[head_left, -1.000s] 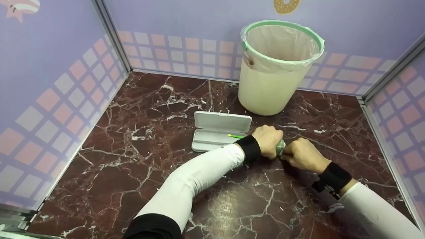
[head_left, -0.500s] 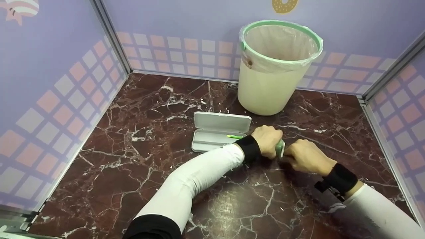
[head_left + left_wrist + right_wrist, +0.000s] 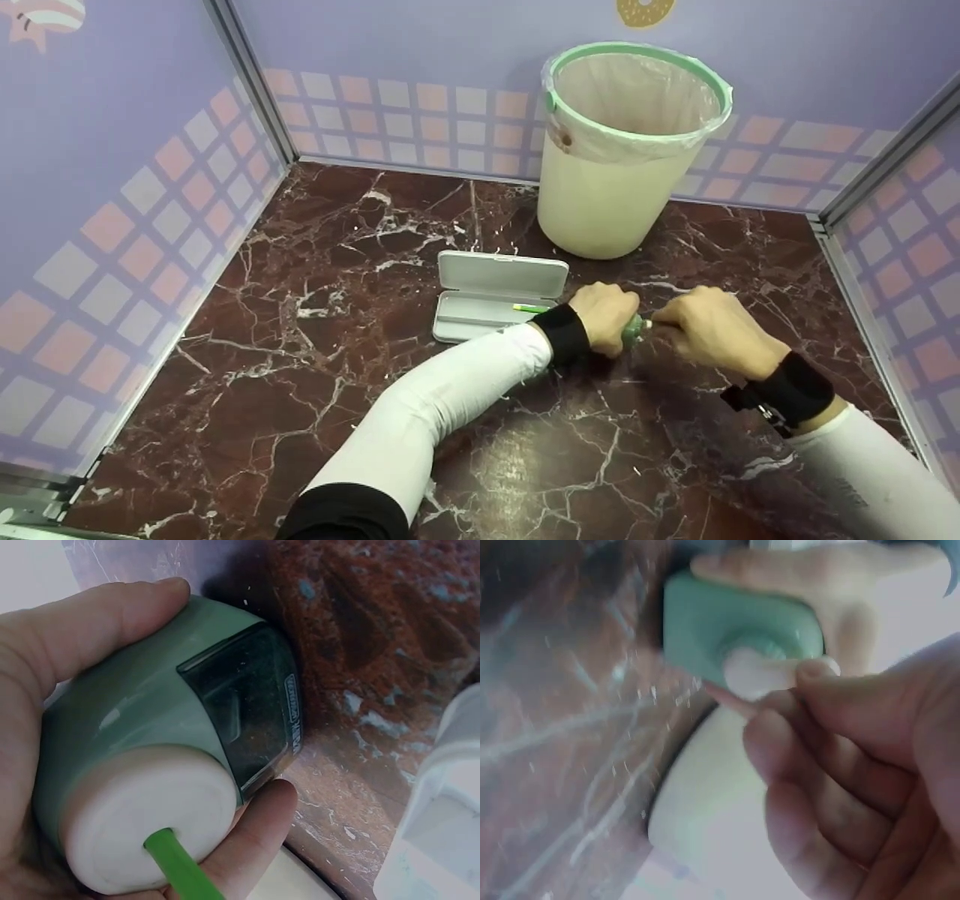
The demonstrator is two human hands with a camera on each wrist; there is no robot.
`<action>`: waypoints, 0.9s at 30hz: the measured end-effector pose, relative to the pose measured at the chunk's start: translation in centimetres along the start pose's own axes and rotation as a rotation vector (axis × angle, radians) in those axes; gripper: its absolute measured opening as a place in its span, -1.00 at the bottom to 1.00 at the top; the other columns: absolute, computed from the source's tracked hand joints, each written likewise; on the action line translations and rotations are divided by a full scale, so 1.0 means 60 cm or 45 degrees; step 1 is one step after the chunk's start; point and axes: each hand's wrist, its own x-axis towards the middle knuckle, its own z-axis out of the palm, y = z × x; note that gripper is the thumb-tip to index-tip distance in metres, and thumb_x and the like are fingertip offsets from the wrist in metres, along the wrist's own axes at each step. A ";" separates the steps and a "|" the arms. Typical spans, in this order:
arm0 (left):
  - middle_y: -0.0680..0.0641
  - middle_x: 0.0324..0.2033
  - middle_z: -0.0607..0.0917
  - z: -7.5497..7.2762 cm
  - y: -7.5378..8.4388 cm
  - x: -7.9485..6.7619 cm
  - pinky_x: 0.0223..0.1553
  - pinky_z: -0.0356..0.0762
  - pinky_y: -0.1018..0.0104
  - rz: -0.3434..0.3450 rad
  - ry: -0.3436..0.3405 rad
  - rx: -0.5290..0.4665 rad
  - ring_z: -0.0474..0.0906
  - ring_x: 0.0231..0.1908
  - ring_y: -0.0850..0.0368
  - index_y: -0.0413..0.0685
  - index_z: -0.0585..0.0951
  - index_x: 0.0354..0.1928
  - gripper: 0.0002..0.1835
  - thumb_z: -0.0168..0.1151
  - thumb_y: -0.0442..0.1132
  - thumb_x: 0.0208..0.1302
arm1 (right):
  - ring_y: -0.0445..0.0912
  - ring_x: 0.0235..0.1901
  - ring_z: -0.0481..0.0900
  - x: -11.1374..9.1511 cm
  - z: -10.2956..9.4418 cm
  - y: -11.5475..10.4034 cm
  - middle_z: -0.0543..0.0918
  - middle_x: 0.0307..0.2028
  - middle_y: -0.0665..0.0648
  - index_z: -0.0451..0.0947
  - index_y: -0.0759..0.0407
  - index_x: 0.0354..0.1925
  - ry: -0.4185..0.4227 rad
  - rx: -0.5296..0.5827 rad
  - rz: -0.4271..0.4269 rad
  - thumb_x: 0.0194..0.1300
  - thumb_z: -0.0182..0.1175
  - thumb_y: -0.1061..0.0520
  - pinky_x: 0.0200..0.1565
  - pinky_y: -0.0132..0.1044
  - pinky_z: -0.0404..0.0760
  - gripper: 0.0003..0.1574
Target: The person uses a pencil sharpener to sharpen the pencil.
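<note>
My left hand (image 3: 606, 319) grips a green crank pencil sharpener (image 3: 127, 709), thumb on one side and fingers round the other. A dark see-through window (image 3: 244, 709) is set in its body. A green pencil (image 3: 182, 868) sticks out of the round whitish front. In the head view a green length with a yellow end (image 3: 529, 308) shows beyond the left wrist, overlapping the open case. My right hand (image 3: 712, 330) pinches the pale crank handle (image 3: 769, 676) on the opposite side between thumb and fingers, as the right wrist view shows.
A light grey pencil case (image 3: 502, 277) lies with its lid up, left of the hands. Behind them stands a cream bin (image 3: 607, 202) with a green rim and clear liner. Patterned walls (image 3: 442, 124) enclose the dark red marbled surface (image 3: 360, 300) on three sides.
My right hand has shifted through different positions round the crank, now a little farther right and higher. The left hand, sharpener and case have stayed in place.
</note>
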 end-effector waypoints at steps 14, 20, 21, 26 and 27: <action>-0.03 -0.06 0.86 0.004 0.003 0.000 -0.07 0.86 0.00 -0.016 -0.006 -0.002 0.85 -0.07 -0.10 0.06 0.67 0.07 -0.48 0.65 -0.06 0.07 | 0.07 -0.48 0.82 0.034 0.021 0.048 0.94 -0.33 0.14 0.97 0.05 -0.27 0.040 0.096 0.215 0.06 0.48 0.36 -0.38 0.22 0.76 -0.70; -0.03 -0.06 0.86 0.006 0.002 0.001 -0.08 0.86 0.01 -0.005 -0.009 0.005 0.85 -0.08 -0.09 0.06 0.68 0.07 -0.50 0.63 -0.08 0.09 | -0.09 -0.63 0.51 0.037 0.069 0.056 0.70 -0.63 -0.02 0.82 0.00 -0.60 -0.042 0.104 0.228 -0.02 0.37 0.40 -0.56 0.02 0.56 -0.69; -0.03 -0.07 0.86 0.006 0.003 0.001 -0.09 0.87 0.01 -0.001 -0.010 0.001 0.85 -0.09 -0.08 0.05 0.68 0.07 -0.51 0.62 -0.08 0.09 | -0.12 -0.64 0.43 0.036 0.076 0.056 0.58 -0.68 -0.07 0.71 -0.02 -0.69 -0.076 0.111 0.230 -0.07 0.33 0.42 -0.58 -0.05 0.49 -0.66; -0.03 -0.10 0.85 0.005 0.002 0.001 -0.11 0.86 0.03 0.002 0.007 0.008 0.84 -0.12 -0.06 0.05 0.68 0.03 -0.54 0.61 -0.08 0.08 | -0.22 -0.67 0.17 0.026 0.095 0.045 0.18 -0.71 -0.22 0.28 -0.12 -0.83 -0.150 0.198 0.238 -0.07 0.43 0.38 -0.60 -0.27 0.21 -0.37; -0.03 -0.10 0.85 0.004 0.001 0.000 -0.11 0.86 0.03 0.000 0.015 0.014 0.84 -0.12 -0.06 0.05 0.68 0.02 -0.55 0.61 -0.08 0.09 | -0.23 -0.67 0.16 0.024 0.097 0.043 0.17 -0.73 -0.23 0.28 -0.12 -0.84 -0.147 0.210 0.235 -0.04 0.49 0.35 -0.60 -0.28 0.20 -0.34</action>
